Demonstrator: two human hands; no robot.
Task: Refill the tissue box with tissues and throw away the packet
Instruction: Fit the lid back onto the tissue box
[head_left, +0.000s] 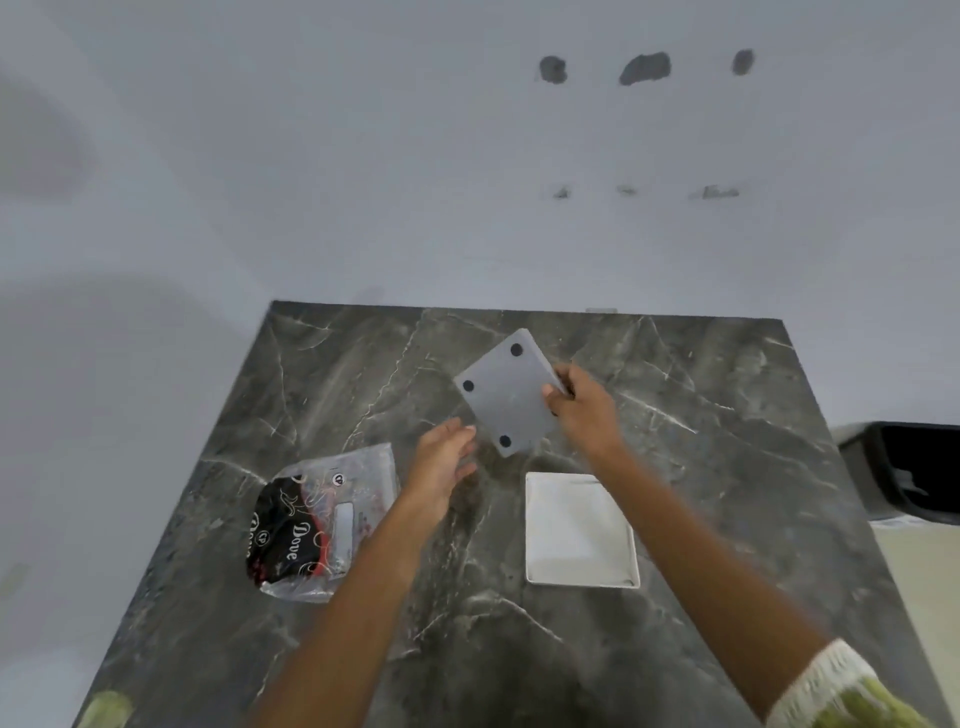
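My right hand (582, 402) grips the right edge of a grey square tissue box part (506, 392), held tilted above the table with its underside and black round feet facing me. My left hand (444, 457) is open just below and left of it, fingers spread, touching nothing that I can tell. A white square tray-like box part (579, 530) lies flat on the table below my right forearm. A clear plastic tissue packet (322, 525) with black and red "Dove" print lies at the left.
The dark marble table (701, 415) ends at a white wall behind. A black bin (904, 473) stands beyond the table's right edge. White floor or wall lies to the left of the table.
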